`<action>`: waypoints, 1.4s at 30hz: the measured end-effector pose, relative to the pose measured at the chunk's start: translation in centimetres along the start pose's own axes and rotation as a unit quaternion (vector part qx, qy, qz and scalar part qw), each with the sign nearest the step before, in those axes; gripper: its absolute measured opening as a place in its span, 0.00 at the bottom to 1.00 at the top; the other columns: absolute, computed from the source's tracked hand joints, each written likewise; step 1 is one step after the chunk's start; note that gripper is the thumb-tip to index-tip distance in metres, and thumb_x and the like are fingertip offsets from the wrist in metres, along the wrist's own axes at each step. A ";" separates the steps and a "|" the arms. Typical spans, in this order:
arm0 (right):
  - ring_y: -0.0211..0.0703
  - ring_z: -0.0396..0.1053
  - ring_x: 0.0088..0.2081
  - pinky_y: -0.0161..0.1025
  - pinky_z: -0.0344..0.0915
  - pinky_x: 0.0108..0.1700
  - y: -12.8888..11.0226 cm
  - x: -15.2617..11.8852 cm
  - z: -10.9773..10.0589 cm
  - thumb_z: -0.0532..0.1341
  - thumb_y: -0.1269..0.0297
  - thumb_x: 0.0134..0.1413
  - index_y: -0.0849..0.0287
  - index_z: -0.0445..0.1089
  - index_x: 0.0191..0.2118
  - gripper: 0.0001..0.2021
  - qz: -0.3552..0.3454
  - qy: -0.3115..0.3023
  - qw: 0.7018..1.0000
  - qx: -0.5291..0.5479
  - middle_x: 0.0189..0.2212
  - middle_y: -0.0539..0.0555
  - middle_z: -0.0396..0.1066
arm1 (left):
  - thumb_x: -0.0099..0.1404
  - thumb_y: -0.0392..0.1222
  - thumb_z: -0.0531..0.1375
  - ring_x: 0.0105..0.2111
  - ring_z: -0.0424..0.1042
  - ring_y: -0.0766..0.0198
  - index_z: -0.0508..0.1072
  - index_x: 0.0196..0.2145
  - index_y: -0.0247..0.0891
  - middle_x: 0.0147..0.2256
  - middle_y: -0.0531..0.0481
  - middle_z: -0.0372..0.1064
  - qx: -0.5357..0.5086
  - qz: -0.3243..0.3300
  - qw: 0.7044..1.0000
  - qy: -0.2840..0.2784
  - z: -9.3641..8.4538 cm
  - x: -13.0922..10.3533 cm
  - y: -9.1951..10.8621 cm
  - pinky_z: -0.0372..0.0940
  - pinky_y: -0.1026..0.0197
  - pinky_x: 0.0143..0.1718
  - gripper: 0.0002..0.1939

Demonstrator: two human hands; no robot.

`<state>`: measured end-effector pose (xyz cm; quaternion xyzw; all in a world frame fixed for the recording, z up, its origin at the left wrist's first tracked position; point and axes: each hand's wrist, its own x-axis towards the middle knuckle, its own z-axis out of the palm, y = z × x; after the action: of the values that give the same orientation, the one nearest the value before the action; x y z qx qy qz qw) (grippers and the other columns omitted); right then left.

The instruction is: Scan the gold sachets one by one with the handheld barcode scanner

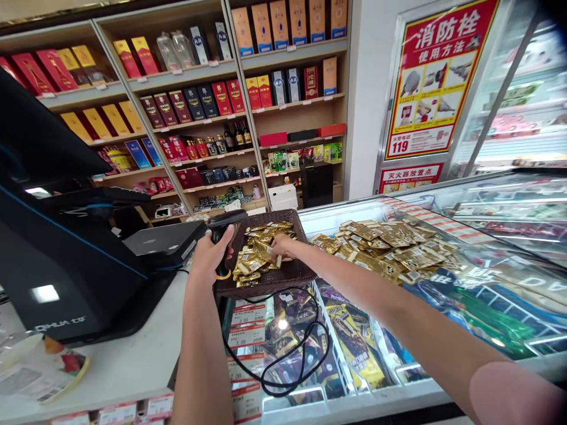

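My left hand [208, 257] is wrapped round the handle of a black barcode scanner [228, 219], held at the left edge of a brown woven basket [261, 288]. Small gold foil packets [250, 262] lie loose inside the basket. My right hand [286, 246] reaches in from the right, its fingers closed on a gold packet [270, 252] among the others. To the right of the basket, a heap of similar gold packets [398, 245] is spread over the glass top of a freezer [363, 209].
A black cable [303, 378] lies coiled on the freezer glass, with wrapped goods visible below. At left, a dark checkout terminal [62, 260] stands on a white counter [150, 354] beside a plastic-wrapped tub [42, 366]. Shelves of boxed bottles [195, 106] line the back wall.
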<state>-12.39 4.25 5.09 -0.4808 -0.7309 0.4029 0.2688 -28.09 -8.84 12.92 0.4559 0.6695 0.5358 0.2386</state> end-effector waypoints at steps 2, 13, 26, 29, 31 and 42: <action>0.40 0.66 0.23 0.35 0.63 0.25 1.1 -1.2 -2.2 0.71 0.72 0.34 0.60 0.72 0.25 0.08 0.009 0.002 1.000 0.016 0.18 0.47 0.68 | 0.47 0.68 0.66 0.20 0.66 0.65 0.72 0.36 0.37 0.20 0.53 0.68 0.007 0.006 1.000 -0.004 0.5 0.0 0.1 0.61 0.63 0.23 0.31; 0.39 0.68 0.30 0.32 0.62 0.30 7.0 -7.4 -13.0 0.63 0.51 0.51 0.61 0.71 0.33 0.16 -0.057 0.211 0.942 0.256 0.28 0.53 0.73 | 0.50 0.69 0.64 0.20 0.63 0.66 0.69 0.35 0.38 0.20 0.55 0.66 0.032 0.042 0.989 -0.137 5.0 -2.9 2.5 0.54 0.66 0.21 0.30; 0.36 0.55 0.24 0.33 0.49 0.27 9.1 -8.1 -16.6 0.62 0.46 0.46 0.58 0.64 0.26 0.18 -0.069 0.228 0.958 0.161 0.20 0.45 0.59 | 0.55 0.65 0.64 0.20 0.62 0.68 0.67 0.31 0.39 0.20 0.54 0.65 0.103 0.053 0.965 -0.233 6.6 -4.2 3.3 0.54 0.67 0.20 0.25; 0.35 0.54 0.24 0.33 0.49 0.27 9.4 -7.9 -16.7 0.63 0.47 0.45 0.58 0.64 0.25 0.18 -0.068 0.216 0.959 0.169 0.20 0.45 0.59 | 0.55 0.66 0.63 0.20 0.62 0.68 0.68 0.32 0.39 0.20 0.54 0.65 0.109 0.059 0.965 -0.230 6.7 -4.3 3.3 0.54 0.67 0.20 0.25; 0.34 0.52 0.23 0.33 0.48 0.27 9.6 -7.9 -16.8 0.63 0.48 0.45 0.58 0.64 0.25 0.17 -0.066 0.216 0.960 0.166 0.20 0.44 0.57 | 0.55 0.66 0.63 0.19 0.60 0.68 0.67 0.32 0.39 0.20 0.54 0.65 0.117 0.056 0.966 -0.226 6.8 -4.3 3.4 0.52 0.67 0.19 0.26; 0.33 0.48 0.23 0.35 0.44 0.27 9.8 -8.0 -17.2 0.61 0.53 0.49 0.57 0.61 0.26 0.14 -0.069 0.188 0.962 0.184 0.20 0.43 0.50 | 0.55 0.66 0.63 0.22 0.65 0.65 0.70 0.38 0.38 0.21 0.54 0.67 0.142 0.068 0.955 -0.252 6.9 -5.2 4.0 0.56 0.66 0.22 0.27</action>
<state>8.93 4.62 5.85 -0.4385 -0.6120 0.4127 0.5127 -18.62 -9.81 13.65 0.6501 0.6241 0.3175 0.2952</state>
